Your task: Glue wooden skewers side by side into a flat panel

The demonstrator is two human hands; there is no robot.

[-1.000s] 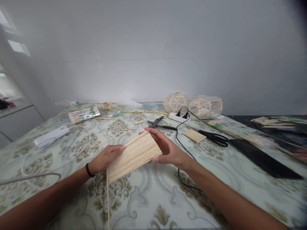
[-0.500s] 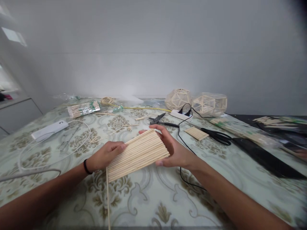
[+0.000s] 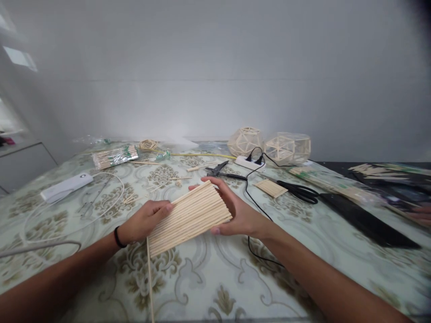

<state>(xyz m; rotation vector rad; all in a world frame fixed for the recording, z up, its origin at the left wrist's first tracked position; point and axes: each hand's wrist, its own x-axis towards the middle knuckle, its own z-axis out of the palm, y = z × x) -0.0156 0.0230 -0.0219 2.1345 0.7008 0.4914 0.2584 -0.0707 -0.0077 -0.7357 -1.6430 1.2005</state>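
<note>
A flat panel of wooden sticks (image 3: 190, 220), laid side by side, is held tilted above the table. My left hand (image 3: 143, 220) is closed on its left end, thumb on top and the other fingers hidden underneath. Around the right end curves my right hand (image 3: 235, 211), its fingers at the far corner and its thumb by the near corner. One long thin stick (image 3: 150, 282) runs from the panel's left edge toward the bottom of the view.
Beyond the hands lie pliers (image 3: 218, 169), scissors (image 3: 299, 192), a small stick panel (image 3: 271, 187) and a power strip (image 3: 249, 163). Stick polyhedra (image 3: 247, 141) stand by the wall. A bag of sticks (image 3: 115, 157) and a white device (image 3: 66, 186) are left. Another person's hand (image 3: 420, 215) shows far right.
The view has shifted slightly, so the table items sit a little further left. Both hands keep their places on the panel. More of another person's hand shows at the right edge.
</note>
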